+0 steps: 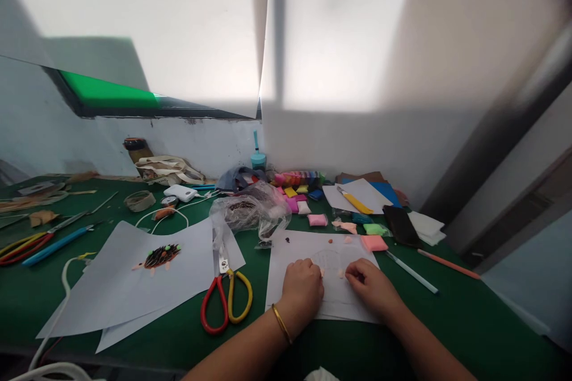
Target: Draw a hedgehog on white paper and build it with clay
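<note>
A white sheet of paper (313,250) with a faint pencil outline lies on the green table (447,321) in front of me. My left hand (302,289) rests on it, fingers curled, a gold bangle on the wrist. My right hand (370,286) is beside it, fingertips pinched on a small peach-coloured bit of clay (342,274) against the paper. Tiny clay bits (330,241) dot the sheet's top edge. A pink clay block (374,243) lies just beyond the right hand.
Red-and-yellow scissors (226,297) lie left of the sheet. Further left, white papers carry a dark clay figure (161,256). Coloured clay packs (299,190), a plastic bag (254,209), a yellow knife (355,201), a black case (400,225) and pencils (411,272) sit behind and right.
</note>
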Motion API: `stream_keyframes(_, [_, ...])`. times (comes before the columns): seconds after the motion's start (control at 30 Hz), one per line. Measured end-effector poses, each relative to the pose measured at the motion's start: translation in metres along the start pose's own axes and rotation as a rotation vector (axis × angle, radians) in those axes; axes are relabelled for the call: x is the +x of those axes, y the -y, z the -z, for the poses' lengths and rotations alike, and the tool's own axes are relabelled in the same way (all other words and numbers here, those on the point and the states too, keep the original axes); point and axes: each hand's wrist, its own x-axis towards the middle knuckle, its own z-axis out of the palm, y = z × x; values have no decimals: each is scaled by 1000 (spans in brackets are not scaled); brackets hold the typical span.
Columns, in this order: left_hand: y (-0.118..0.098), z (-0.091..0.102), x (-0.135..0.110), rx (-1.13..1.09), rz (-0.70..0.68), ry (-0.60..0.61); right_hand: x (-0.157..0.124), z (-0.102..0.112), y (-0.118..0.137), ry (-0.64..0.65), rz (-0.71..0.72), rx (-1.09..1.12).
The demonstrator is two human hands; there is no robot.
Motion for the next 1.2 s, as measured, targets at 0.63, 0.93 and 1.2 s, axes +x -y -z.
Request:
stream_keyframes(0.63, [6,-4,-27,55,-165,-45,-13,-10,27,92,209,-19])
stream_keyframes(0.93, [6,0,-31,48,-203,-52,-12,-11,26,75,188,-5])
stream_keyframes(1.2, [0,1,-37,-10,-245,-70,-11,-12,26,92,167,-17])
